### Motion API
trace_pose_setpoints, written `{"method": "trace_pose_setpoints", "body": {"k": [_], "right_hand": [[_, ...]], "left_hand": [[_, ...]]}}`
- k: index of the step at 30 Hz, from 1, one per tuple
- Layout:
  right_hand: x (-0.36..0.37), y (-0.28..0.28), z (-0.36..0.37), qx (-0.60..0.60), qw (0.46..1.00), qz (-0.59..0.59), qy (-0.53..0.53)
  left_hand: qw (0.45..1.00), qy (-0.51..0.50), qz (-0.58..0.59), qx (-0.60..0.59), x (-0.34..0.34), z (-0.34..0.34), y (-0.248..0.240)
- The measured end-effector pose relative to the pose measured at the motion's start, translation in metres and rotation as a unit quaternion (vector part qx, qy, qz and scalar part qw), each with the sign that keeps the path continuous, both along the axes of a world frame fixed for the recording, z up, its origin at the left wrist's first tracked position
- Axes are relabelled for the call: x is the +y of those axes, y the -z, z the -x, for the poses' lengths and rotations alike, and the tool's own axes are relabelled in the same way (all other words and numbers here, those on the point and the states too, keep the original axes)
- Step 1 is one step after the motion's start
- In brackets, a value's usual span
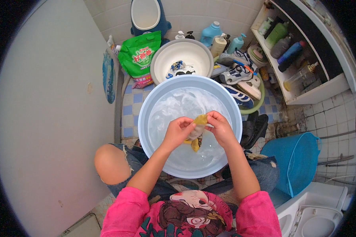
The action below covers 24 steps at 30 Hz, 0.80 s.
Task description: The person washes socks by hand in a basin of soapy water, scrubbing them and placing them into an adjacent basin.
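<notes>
Both hands, left [178,129] and right [218,125], pinching a yellow cloth [197,132] between them, above soapy water in a pale blue basin [146,114] on the floor.

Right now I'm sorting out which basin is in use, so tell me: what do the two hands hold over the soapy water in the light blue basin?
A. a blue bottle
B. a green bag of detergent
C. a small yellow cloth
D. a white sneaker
C: the left hand and the right hand both grip a small yellow cloth above the foamy water in the light blue basin.
</notes>
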State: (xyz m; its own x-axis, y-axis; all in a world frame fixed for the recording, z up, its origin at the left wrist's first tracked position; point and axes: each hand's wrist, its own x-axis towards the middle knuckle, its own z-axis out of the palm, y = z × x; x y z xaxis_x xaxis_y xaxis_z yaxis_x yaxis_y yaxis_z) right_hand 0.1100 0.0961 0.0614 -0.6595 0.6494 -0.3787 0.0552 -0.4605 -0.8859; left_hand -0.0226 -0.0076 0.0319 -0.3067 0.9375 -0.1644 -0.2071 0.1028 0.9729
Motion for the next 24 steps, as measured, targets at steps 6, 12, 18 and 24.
{"method": "trace_pose_setpoints", "body": {"k": [6,12,18,24], "right_hand": [[0.005,0.008,-0.001,-0.017,0.998,-0.049,0.036],[0.004,0.01,0.003,-0.117,0.942,-0.312,0.033],[0.004,0.012,0.002,-0.073,0.953,-0.295,0.013],[-0.011,0.012,-0.012,-0.442,0.718,-0.506,-0.18]], "left_hand": [[0.979,-0.112,-0.028,0.169,0.001,0.001,-0.011],[0.984,-0.162,-0.058,0.048,0.002,0.001,-0.009],[0.98,-0.167,-0.083,0.073,0.004,0.002,-0.007],[0.97,-0.225,-0.005,-0.089,0.004,0.01,0.006]]}}
